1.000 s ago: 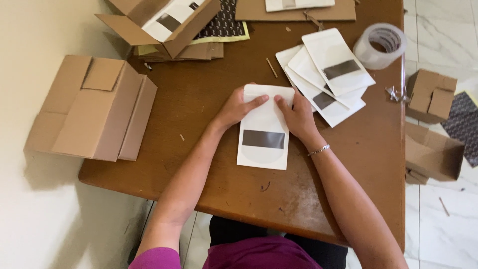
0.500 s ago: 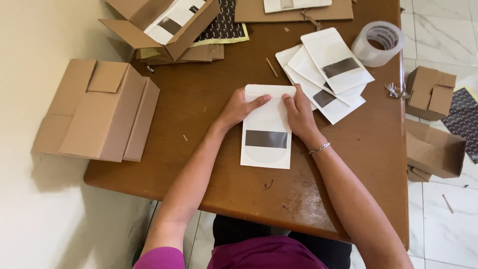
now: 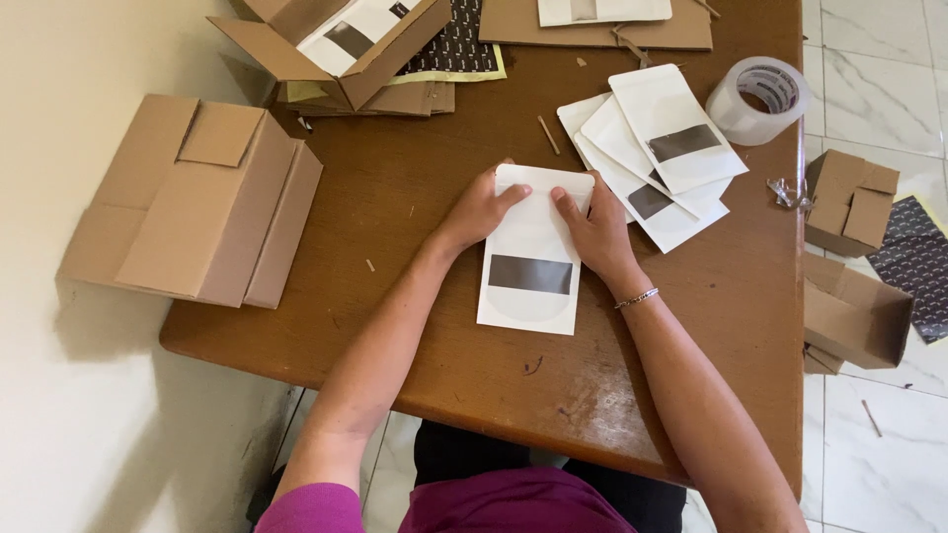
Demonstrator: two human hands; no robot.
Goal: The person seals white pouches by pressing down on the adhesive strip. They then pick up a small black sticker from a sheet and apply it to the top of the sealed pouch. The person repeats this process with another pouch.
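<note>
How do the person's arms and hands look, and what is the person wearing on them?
Both arms are bare from the short magenta sleeves down. The right hand has a thin silver bracelet at its wrist. The left hand wears nothing. No gloves or rings are visible.

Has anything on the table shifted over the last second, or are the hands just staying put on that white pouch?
Hardly anything changed. Both the left hand and right hand stay pressed on the top of the white pouch, which lies flat where it was. The pouch stack, tape roll and cardboard boxes are unmoved.
</note>
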